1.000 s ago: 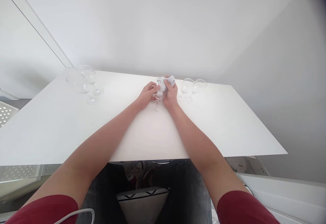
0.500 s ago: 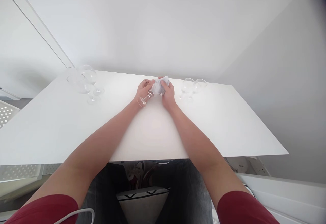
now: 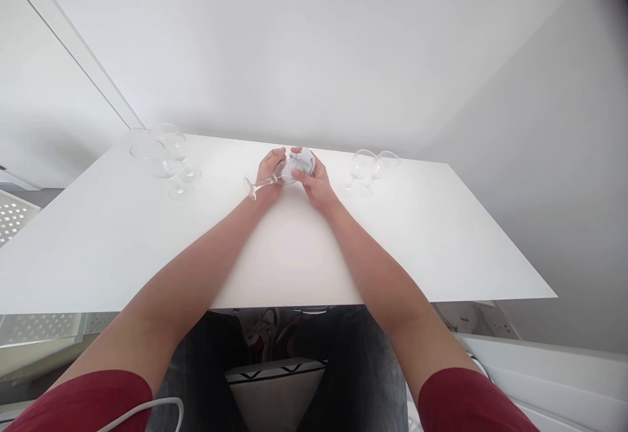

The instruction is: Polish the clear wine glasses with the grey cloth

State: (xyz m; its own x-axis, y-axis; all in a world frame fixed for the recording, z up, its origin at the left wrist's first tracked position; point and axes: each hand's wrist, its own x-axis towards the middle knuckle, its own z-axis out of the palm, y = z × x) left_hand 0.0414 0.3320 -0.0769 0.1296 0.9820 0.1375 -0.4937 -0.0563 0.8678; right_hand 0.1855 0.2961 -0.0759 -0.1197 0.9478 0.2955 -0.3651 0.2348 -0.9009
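A clear wine glass [image 3: 266, 182] lies tilted on its side between my hands, above the table. Its foot points left toward me and its bowl faces right. My left hand [image 3: 269, 171] is closed around the bowl from the left, fingers partly behind the glass. A white cloth [image 3: 301, 162] is bunched at the mouth of the bowl, partly inside it. My right hand [image 3: 316, 180] grips this cloth, thumb on the near side and fingers mostly hidden behind it.
Several wine glasses [image 3: 169, 157] stand at the back left of the white table [image 3: 294, 255]. Two more wine glasses [image 3: 363, 167] stand to the right of my hands. The wall [image 3: 314, 59] rises behind the table's back edge. A white cable [image 3: 147, 406] hangs by my left sleeve.
The wine glass has turned, its foot swinging left and slightly up. My left hand has shifted left around the bowl, and my right hand has moved slightly left with the cloth.
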